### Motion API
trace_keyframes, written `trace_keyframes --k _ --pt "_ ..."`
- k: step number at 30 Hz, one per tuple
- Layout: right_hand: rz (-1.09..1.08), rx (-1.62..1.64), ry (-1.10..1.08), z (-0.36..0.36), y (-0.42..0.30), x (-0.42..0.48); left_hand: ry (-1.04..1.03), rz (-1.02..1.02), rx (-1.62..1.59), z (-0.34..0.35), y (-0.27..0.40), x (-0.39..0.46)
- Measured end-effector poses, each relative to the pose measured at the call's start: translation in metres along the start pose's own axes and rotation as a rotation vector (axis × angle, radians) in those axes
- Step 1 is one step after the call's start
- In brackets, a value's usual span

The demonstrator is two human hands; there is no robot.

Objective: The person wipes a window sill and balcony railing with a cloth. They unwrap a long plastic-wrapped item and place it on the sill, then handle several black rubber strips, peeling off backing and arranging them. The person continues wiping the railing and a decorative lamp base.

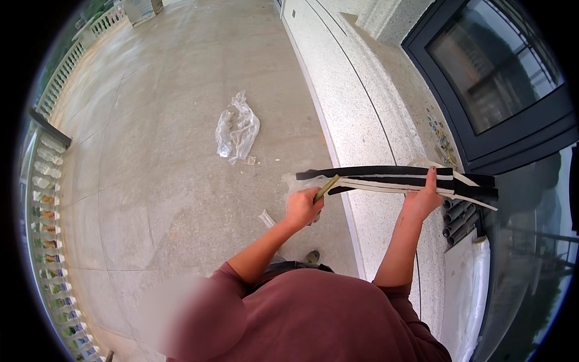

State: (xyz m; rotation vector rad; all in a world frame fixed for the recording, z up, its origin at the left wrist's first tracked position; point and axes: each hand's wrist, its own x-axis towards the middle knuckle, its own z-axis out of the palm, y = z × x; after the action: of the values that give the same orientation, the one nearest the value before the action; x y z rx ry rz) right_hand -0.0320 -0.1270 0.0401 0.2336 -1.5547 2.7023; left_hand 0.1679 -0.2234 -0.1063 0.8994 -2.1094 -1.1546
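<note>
My right hand [423,199] grips a bundle of long, flat black strips [380,171] together with thin off-white strips [384,185]. Its thumb lies across the top of the bundle, which stretches sideways above a speckled stone ledge [371,140]. In my left hand [304,207] is a narrow yellowish-green stick-like tool [326,188]; its exact kind is unclear. The tip of that tool is close to the left part of the bundle. Clear plastic film [301,182] shows behind the left hand, around the strips' left ends.
Crumpled clear plastic [239,129] lies on the concrete floor [181,135]. Small fasteners [441,140] are scattered on the sill by a dark-framed window [457,122]. Grey tubes [459,219] and a plastic-wrapped roll [479,280] are at right. A balustrade [47,217] borders the left; a box [141,10] stands far off.
</note>
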Motion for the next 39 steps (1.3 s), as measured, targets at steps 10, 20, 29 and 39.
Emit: trace_keyframes --k 10,20,29,39 --pt "0.057 0.074 -0.122 -0.015 -0.006 0.013 -0.057 -0.467 -0.124 -0.031 -0.035 0.001" --pt "0.237 -0.220 -0.725 -0.003 0.016 -0.021 -0.249 -0.289 -0.071 -0.081 0.038 0.015" --pt "0.418 -0.164 -0.918 0.009 0.027 -0.057 -0.356 -0.058 -0.263 -0.062 0.085 0.030" --pt "0.445 -0.121 -0.905 0.007 0.030 -0.058 -0.345 -0.244 -0.833 -0.051 0.079 0.021"
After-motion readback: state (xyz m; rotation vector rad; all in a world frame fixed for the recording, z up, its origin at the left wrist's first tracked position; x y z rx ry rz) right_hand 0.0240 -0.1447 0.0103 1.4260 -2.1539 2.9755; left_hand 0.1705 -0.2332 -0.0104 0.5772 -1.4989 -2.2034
